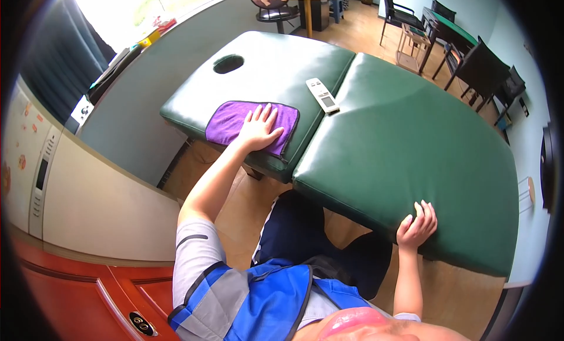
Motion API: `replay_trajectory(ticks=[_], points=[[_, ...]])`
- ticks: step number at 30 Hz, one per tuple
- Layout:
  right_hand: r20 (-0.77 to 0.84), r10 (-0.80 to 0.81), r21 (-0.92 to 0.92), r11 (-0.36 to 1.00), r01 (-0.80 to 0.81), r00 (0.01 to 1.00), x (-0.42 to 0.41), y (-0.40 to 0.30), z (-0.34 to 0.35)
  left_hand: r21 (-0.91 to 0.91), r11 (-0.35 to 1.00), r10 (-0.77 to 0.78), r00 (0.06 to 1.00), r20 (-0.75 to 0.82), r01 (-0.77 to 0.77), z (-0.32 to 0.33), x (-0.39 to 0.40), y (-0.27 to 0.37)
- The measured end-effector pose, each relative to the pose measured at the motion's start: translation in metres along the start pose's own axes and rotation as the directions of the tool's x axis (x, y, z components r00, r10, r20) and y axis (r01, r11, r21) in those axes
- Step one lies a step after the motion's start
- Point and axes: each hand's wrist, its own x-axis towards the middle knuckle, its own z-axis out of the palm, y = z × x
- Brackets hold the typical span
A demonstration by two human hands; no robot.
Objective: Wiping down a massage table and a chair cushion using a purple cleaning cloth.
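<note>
My left hand (260, 128) lies palm down on a purple cloth (222, 122) with a dark edge, fingers spread. The cloth is laid flat near the close edge of a green padded massage table (379, 133). Further right, my right hand (417, 224) rests on the table's near edge with its fingers slightly bent and nothing in it. A white remote control (323, 95) sits beside the seam between the two table sections, beyond the cloth. An oval face hole (228, 64) opens in the left section.
To my left stand a white upright appliance (105, 200) with a control strip and a red wooden door (79, 292). Past the table are a round-backed stool (275, 12), a yellow-legged table (308, 14), black chairs (482, 70) and a green-topped table (454, 25). A window sill (145, 41) holds items.
</note>
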Motion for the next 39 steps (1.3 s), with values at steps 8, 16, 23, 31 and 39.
replay_trajectory(ticks=[8, 16, 23, 31, 39], points=[[0.005, 0.010, 0.022, 1.000, -0.010, 1.000, -0.004, 0.006, 0.000, 0.038, 0.956, 0.291, 0.956, -0.043, -0.290, -0.002, -0.006, 0.072], [0.018, 0.007, 0.061, 0.998, -0.008, 1.000, -0.001, 0.001, 0.002, -0.002, 0.930, 0.368, 0.929, -0.031, -0.368, 0.006, 0.002, 0.103], [0.010, 0.008, 0.057, 0.998, -0.009, 1.000, -0.003, 0.010, 0.005, -0.182, 0.750, 0.630, 0.771, -0.099, -0.636, -0.006, -0.004, 0.179], [-0.013, 0.018, 0.101, 0.995, -0.017, 1.000, -0.006, 0.009, 0.005, -0.144, 0.647, 0.737, 0.662, -0.132, -0.749, -0.010, 0.010, 0.247], [-0.016, 0.011, 0.100, 0.995, -0.009, 1.000, -0.011, 0.010, 0.000, -0.148, 0.534, 0.791, 0.553, -0.261, -0.833, 0.003, 0.008, 0.321]])
